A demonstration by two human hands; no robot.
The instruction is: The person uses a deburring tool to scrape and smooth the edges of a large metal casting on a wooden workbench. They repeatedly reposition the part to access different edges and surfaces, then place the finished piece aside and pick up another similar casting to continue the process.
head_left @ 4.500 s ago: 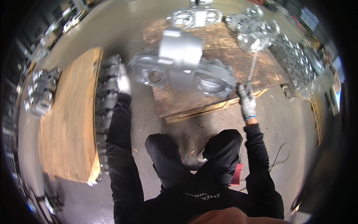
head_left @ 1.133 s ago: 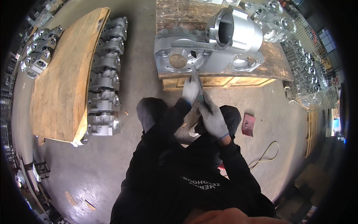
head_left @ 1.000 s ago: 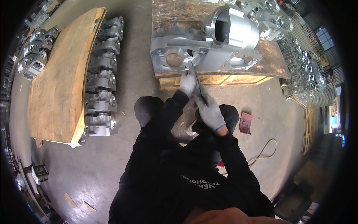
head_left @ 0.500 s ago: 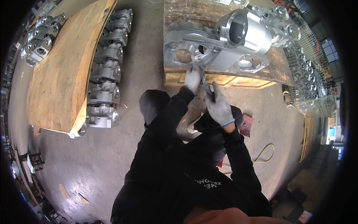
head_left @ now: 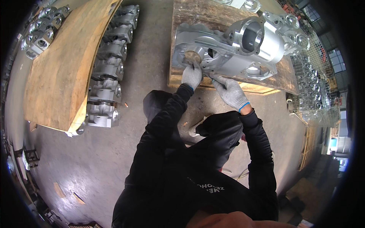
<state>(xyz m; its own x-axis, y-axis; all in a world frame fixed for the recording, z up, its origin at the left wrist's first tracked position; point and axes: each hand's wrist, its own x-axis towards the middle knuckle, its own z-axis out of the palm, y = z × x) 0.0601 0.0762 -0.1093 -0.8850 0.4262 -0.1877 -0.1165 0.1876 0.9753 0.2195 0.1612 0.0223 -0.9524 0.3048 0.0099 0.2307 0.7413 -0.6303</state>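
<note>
- Metal housing, silver-grey casting, lies on the wooden bench top close to its near edge; big cylindrical bore on its right half, mouth angled up and leftward, round openings at left and lower right.
- Left hand, grey knit glove: fingers bunched narrow, tips at the near rim of the left opening. Can't tell if anything is pinched in them.
- Right hand, same glove type, blue cuff edge: fingers stretched toward the near edge of the housing, tips beside the left hand. Can't tell whether it grips something; thumb side and palm are hidden.
- Writing: pale block lettering on the front of a black top, upside down in view, partly lost in folds.
- Left side: plywood sheet, row of silver castings along its right edge, another group of castings at its far left.
- Behind the housing, right: more castings on the bench.
- Right of bench: wire mesh basket with shiny metal parts, pale slatted wood below it.
- Floor, lower left: two thin scraps.
</note>
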